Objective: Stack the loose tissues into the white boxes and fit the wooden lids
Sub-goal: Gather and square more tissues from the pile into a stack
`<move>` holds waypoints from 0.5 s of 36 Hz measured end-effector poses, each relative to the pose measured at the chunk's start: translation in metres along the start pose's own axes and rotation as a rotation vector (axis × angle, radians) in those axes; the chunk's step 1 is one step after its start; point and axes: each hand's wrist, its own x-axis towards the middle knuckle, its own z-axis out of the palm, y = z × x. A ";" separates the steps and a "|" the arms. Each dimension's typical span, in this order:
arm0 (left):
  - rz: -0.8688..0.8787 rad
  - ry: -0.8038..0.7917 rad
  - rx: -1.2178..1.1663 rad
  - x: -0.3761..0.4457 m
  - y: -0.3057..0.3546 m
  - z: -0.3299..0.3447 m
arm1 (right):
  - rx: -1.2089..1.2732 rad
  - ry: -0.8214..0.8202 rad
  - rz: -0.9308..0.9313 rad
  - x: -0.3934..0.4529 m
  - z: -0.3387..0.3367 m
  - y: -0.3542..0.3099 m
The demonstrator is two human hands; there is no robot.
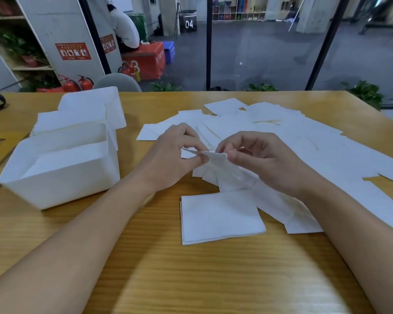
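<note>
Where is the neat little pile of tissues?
In the head view, the neat pile of tissues lies on the wooden table just below both hands, right of the nearest white box.

A wooden table (pixel 191 279) stands before tall glass panes with black frames (pixel 209 41). Beyond lie a grey floor (pixel 259 53), red fire extinguishers (pixel 77 83), a shelf with plants (pixel 21 48) and a red box (pixel 145 60).

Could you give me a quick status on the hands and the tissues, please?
Left hand and right hand both pinch one tissue, lifted. Small stack squared below. Nearest white box open, looks empty. Nothing in the way.
</note>
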 end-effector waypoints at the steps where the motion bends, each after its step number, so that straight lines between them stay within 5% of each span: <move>1: 0.032 0.012 0.009 0.000 0.000 0.000 | 0.010 0.009 0.016 0.000 -0.001 0.001; 13: 0.070 -0.019 0.024 -0.003 0.005 -0.002 | -0.321 0.233 -0.153 -0.001 0.010 0.007; 18: 0.049 -0.007 -0.091 -0.002 0.006 -0.013 | -0.310 0.321 -0.077 0.001 0.002 0.005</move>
